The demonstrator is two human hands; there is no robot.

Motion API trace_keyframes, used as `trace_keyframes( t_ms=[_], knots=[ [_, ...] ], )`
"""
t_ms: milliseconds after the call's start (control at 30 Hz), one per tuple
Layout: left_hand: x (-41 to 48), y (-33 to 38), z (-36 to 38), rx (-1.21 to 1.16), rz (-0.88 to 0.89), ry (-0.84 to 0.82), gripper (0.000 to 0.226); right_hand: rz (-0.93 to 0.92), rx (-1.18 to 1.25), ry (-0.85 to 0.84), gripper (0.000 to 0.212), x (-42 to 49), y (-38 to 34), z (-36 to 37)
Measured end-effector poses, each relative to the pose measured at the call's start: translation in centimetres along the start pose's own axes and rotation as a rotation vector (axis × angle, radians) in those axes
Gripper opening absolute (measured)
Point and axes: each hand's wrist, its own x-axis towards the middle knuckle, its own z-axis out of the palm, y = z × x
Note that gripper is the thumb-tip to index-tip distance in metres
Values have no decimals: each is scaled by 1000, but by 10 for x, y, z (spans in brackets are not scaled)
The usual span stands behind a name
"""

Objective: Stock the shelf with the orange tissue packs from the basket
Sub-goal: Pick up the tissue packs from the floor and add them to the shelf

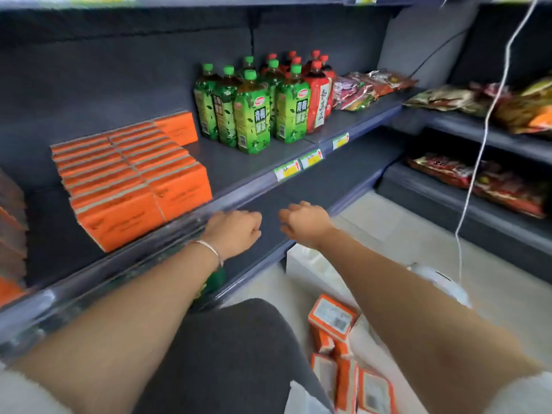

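Left hand point(236, 231) hovered at shelf point(239, 164) edge, fingers curled, empty. Right hand point(304, 224) beside it, fingers loosely bent, empty. Orange tissue packs point(131, 177) stood rowed on shelf.

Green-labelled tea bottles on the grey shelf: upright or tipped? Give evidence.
Upright: the green-labelled plastic tea bottles stand on their bases on the grey shelf, caps uppermost.

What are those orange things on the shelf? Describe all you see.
The orange tissue packs are flat, rectangular, orange with pale edges and blurred dark print. They stand on edge, pressed together in two rows on the dark shelf, left of the green bottles; one more stands behind. The left hand is near, not touching.
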Motion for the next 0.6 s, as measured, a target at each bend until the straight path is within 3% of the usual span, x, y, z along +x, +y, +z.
trace_keyframes(
  t_ms=[367, 500, 600],
  knots=[
    [64, 38, 129, -85, 225, -506, 22, 190, 203, -576, 46, -25, 59, 179],
    [70, 51, 158, -39, 329, -645, 24, 249, 190, -644, 50, -40, 60, 225],
    [69, 58, 174, 21, 412, -714, 25, 277, 174, -673, 75, -48, 60, 253]
  ],
)
